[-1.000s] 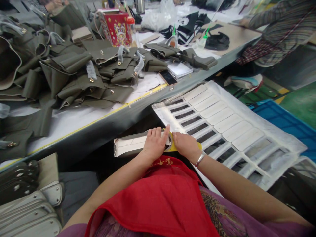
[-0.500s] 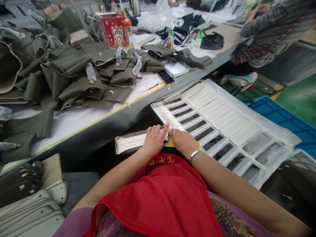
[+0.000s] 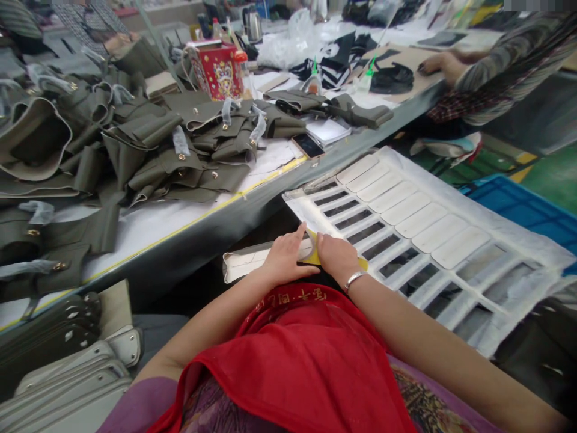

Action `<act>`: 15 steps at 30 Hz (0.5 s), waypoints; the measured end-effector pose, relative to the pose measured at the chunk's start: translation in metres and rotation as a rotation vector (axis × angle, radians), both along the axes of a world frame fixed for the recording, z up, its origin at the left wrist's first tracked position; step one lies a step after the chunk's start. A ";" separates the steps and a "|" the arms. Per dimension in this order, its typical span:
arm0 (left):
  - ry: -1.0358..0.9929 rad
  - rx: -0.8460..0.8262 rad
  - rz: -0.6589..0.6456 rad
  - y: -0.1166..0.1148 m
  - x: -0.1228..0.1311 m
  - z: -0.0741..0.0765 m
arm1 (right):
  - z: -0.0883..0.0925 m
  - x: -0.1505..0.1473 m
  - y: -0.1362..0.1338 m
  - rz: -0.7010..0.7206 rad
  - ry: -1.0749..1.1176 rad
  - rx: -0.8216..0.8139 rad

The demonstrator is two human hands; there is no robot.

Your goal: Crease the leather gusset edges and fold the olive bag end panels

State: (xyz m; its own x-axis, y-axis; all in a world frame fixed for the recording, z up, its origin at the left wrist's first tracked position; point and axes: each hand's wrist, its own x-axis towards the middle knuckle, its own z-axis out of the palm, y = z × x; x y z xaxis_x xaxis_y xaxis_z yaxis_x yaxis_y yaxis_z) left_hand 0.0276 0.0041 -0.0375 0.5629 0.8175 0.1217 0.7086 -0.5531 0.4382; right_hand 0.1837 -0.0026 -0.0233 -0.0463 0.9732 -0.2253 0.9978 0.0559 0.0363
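My left hand (image 3: 285,258) lies flat, fingers stretched, on a long white-lined olive leather piece (image 3: 246,263) resting in my lap. My right hand (image 3: 334,257) sits just to its right, fingers curled on a yellow strip (image 3: 311,255) that lies across the end of the piece; a silver bracelet is on that wrist. A white die-cut sheet (image 3: 419,222) with rows of oblong cut-outs, some still filled with white inserts, spreads to the right of both hands. A red apron covers my front.
A long table edge (image 3: 216,219) runs above my hands, piled with olive leather bag parts (image 3: 148,144), a red gift bag (image 3: 217,67) and a phone (image 3: 307,145). Another person's sleeve (image 3: 496,66) is at upper right. Stacked pieces (image 3: 67,373) lie lower left; a blue crate (image 3: 523,210) sits right.
The view has shifted slightly. My left index finger has slid along toward the right hand, and the right hand's fingers have drawn the yellow strip in closer.
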 end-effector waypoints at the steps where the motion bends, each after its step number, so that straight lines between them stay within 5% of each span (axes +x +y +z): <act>1: -0.013 -0.049 0.022 0.003 -0.001 0.003 | -0.001 0.000 0.001 0.015 -0.013 0.038; 11: 0.121 -0.102 0.109 0.023 0.009 0.003 | -0.002 0.003 0.022 0.243 -0.036 0.058; 15: 0.102 -0.140 0.095 0.020 0.000 0.005 | 0.014 0.020 0.041 0.156 0.304 0.069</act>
State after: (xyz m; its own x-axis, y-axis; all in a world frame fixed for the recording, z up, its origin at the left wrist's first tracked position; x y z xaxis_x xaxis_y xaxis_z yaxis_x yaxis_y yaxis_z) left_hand 0.0280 0.0242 -0.0321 0.4857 0.8727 -0.0508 0.7994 -0.4199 0.4297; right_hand 0.2032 0.0386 -0.0091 -0.2506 0.9615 -0.1128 0.9432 0.2162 -0.2521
